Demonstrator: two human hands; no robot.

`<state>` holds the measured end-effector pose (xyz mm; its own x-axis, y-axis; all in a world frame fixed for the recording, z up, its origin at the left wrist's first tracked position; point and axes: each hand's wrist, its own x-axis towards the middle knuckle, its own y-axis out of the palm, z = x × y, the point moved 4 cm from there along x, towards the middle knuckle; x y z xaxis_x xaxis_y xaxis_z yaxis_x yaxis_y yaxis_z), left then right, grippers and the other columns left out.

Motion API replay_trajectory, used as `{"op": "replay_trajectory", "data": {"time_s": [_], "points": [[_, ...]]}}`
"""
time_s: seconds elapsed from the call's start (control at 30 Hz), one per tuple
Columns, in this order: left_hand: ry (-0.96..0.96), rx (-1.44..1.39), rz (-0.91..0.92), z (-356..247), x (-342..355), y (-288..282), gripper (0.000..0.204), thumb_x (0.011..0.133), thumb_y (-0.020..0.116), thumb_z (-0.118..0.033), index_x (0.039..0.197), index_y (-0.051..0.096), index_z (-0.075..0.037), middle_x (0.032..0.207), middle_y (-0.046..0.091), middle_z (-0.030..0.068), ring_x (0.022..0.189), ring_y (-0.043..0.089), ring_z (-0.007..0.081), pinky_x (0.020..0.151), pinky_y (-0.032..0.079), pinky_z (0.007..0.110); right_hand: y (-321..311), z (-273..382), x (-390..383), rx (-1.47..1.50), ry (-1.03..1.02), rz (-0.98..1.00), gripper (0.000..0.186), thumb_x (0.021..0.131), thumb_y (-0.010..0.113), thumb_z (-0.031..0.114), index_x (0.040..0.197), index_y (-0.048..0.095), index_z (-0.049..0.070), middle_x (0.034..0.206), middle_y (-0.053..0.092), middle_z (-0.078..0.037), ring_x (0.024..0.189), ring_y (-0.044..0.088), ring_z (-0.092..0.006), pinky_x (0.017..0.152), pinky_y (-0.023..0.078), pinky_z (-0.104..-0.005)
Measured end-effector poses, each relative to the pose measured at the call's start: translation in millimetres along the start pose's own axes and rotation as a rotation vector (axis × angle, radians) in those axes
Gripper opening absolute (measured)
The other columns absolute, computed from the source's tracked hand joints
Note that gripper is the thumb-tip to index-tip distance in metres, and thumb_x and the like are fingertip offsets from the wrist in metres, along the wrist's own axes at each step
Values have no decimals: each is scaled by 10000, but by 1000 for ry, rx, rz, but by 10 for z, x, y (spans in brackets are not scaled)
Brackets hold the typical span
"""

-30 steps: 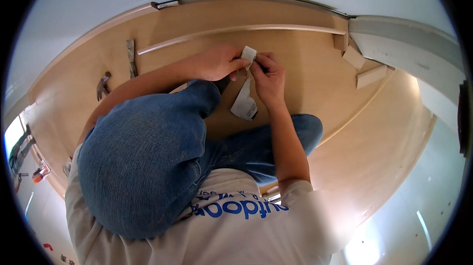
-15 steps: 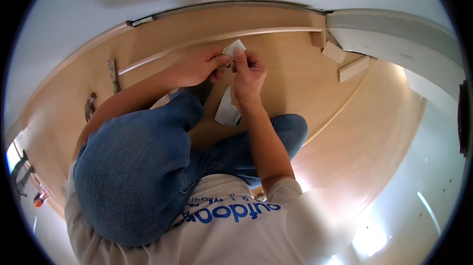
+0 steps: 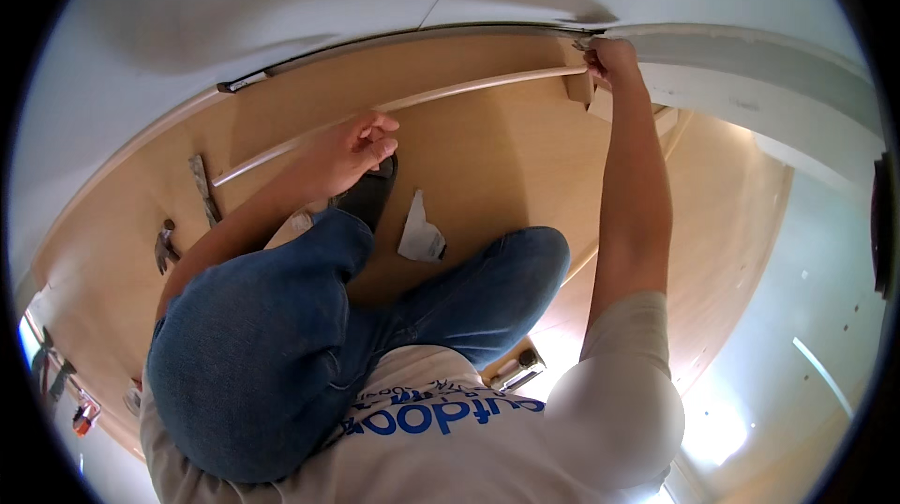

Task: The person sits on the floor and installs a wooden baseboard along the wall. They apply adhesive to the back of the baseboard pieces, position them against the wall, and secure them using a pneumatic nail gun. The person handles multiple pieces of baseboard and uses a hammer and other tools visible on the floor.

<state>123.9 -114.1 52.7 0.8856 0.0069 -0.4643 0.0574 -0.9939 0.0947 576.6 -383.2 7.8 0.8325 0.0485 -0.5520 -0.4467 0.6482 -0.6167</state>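
Note:
My right hand (image 3: pixel 614 59) reaches up to the wall's inner corner, at the right end of the dark gap along the wall base. Its fingers are closed on a small pale piece (image 3: pixel 582 44), partly hidden, whose kind I cannot make out. My left hand (image 3: pixel 361 143) hovers by the long thin wooden strip (image 3: pixel 412 101), fingers loosely curled and apart, holding nothing visible. Below and right of it, a torn white sheet (image 3: pixel 421 232) lies on the wooden floor board (image 3: pixel 469 166), beside my dark shoe (image 3: pixel 370 195).
A hammer (image 3: pixel 166 246) and a narrow flat bar (image 3: pixel 203 190) lie left of my left forearm. Wood offcuts (image 3: pixel 600 103) sit under my right wrist. A boxy metal-and-black object (image 3: pixel 517 370) rests beside my right knee. Tools with orange parts (image 3: pixel 84 415) are at far left.
My hands have parted from the white piece they held together. The right has moved up and right to the wall corner; the left has drawn back left and its fingers have loosened.

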Motion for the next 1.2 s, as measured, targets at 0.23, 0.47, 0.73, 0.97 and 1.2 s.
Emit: {"op": "replay_trajectory", "data": {"time_s": [0.23,0.47,0.73,0.97,1.2], "points": [[-22,-27,18,-29,-151,-68,364,1033,610,-155,1325,528,48,1024,649,92,870,640,140,808,533,292,308,83,474,20,36,-53,172,890,667,88,762,645,-24,658,644,-137,499,602,-199,418,457,-341],[22,177,-86,55,-136,-210,291,1030,610,-154,1275,551,-8,1014,638,93,913,644,153,820,538,310,421,166,685,-454,-167,-47,163,863,709,137,826,716,-22,738,710,-122,604,671,-203,479,495,-342],[249,635,-315,111,-86,-510,278,944,659,-109,1201,590,-29,1098,653,171,926,682,321,804,552,413,428,-110,840,-415,-182,-164,153,861,727,193,865,752,42,734,718,-48,684,703,-145,573,540,-325],[69,544,-248,379,-204,-492,275,938,648,-107,1200,610,-34,1112,653,176,936,683,320,831,550,418,457,-210,882,-109,-221,82,168,840,747,117,702,667,64,656,610,-25,529,489,-133,471,352,-330],[223,960,-399,319,-125,-717,373,874,718,-143,1226,612,-82,1228,625,140,1127,617,345,964,499,456,273,-445,1162,-228,-313,-39,157,829,776,86,724,671,35,678,622,-24,550,491,-124,493,363,-326]]}}
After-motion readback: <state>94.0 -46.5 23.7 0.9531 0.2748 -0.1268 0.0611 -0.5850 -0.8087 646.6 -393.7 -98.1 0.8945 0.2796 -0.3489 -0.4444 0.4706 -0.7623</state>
